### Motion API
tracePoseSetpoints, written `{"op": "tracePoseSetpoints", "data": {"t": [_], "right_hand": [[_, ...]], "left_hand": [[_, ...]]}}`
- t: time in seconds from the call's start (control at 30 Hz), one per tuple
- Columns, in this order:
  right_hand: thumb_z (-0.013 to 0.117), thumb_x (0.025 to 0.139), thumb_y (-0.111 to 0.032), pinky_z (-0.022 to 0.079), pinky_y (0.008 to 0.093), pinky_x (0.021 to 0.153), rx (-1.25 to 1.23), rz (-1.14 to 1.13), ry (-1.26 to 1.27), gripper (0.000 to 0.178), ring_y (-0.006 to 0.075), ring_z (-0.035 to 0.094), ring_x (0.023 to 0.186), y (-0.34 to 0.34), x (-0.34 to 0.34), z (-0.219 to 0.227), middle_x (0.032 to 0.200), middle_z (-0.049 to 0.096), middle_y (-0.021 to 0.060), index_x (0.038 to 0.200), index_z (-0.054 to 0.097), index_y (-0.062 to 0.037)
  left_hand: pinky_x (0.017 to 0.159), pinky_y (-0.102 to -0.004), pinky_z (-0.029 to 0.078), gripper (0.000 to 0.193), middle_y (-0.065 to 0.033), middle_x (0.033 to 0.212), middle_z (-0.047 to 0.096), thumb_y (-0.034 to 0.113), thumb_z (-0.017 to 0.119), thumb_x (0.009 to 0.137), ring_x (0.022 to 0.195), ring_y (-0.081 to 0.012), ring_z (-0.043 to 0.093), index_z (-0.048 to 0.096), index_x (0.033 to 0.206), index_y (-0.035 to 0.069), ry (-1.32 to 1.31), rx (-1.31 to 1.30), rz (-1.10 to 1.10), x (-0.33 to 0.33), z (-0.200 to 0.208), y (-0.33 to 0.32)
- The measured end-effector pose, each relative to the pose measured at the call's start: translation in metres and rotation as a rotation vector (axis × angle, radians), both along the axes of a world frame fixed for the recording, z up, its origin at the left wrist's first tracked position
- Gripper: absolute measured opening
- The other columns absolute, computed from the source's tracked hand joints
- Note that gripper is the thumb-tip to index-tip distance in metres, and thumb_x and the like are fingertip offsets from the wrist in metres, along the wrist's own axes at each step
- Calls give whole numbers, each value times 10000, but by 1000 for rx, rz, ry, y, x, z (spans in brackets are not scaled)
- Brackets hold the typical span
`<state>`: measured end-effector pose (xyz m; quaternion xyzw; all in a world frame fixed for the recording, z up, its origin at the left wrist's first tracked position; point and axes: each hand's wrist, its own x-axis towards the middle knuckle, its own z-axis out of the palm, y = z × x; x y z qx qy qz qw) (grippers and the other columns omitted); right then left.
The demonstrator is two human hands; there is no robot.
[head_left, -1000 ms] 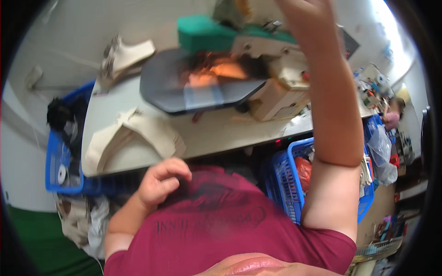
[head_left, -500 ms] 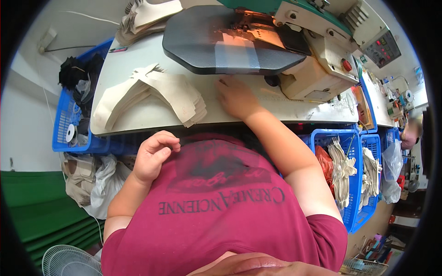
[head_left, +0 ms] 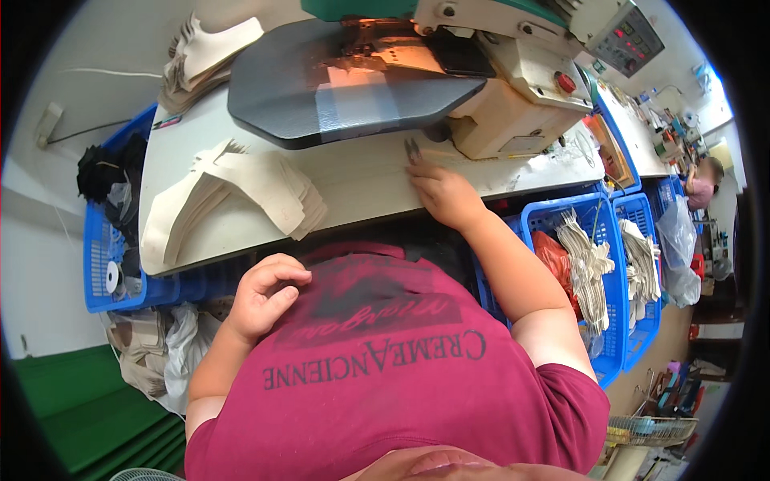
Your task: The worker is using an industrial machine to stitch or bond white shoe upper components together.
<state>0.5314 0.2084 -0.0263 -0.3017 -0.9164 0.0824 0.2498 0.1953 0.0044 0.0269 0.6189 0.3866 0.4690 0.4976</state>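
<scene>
Dark lettering crosses the maroon shirt (head_left: pixel 377 417). Just before it, the left hand (head_left: pixel 269 297) hangs loosely curled, nothing visible in it. Farther out, the right hand (head_left: pixel 447 194) pinches small snips (head_left: pixel 413 151) at their near end, likely to leave the tips free. Left of that hand, cream pieces (head_left: pixel 269 192) lie fanned on the surface (head_left: pixel 365 192), perhaps so edges lift singly. Beyond it, a machine's panel (head_left: pixel 628 40) glows with red digits.

Small dark two-pronged tool (head_left: pixel 413 151), tips slightly apart, held in the right grip (head_left: pixel 445 195), over white tabletop (head_left: pixel 365 183)
</scene>
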Motion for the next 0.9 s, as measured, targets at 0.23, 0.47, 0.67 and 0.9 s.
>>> {"op": "tracePoseSetpoints", "data": {"t": [0.23, 0.47, 0.67, 0.9], "right_hand": [[663, 724, 52, 546, 414, 929, 61, -13, 81, 223, 341, 640, 1166, -21, 42, -2, 1175, 686, 130, 932, 663, -27], [609, 709, 99, 544, 398, 935, 29, -52, 131, 276, 339, 650, 1129, -13, 85, -3, 1185, 684, 134, 949, 651, -30], [595, 701, 117, 548, 365, 934, 27, -136, 151, 270, 332, 664, 1105, -18, 119, 9, 1183, 693, 148, 923, 671, -17], [597, 801, 83, 527, 313, 960, -315, -707, 709, 204, 233, 689, 1078, -43, 144, -11, 1207, 701, 171, 961, 711, 27]], "left_hand": [[877, -337, 482, 224, -138, 1016, 647, 78, 634, 848, 953, -231, 607, 684, 1038, -29, 4, -11, 16, 2, -3, 5], [886, -327, 477, 222, -129, 1016, 634, 84, 618, 869, 956, -215, 602, 678, 1048, -34, -23, -64, 16, 6, -6, 10], [880, -316, 470, 222, -117, 1010, 625, 80, 615, 875, 953, -200, 593, 675, 1058, -29, -15, -73, 15, 10, -5, 13], [881, -311, 468, 235, -112, 1017, 618, 103, 610, 884, 953, -191, 591, 674, 1071, -24, -77, -117, 17, 11, -10, 17]]}}
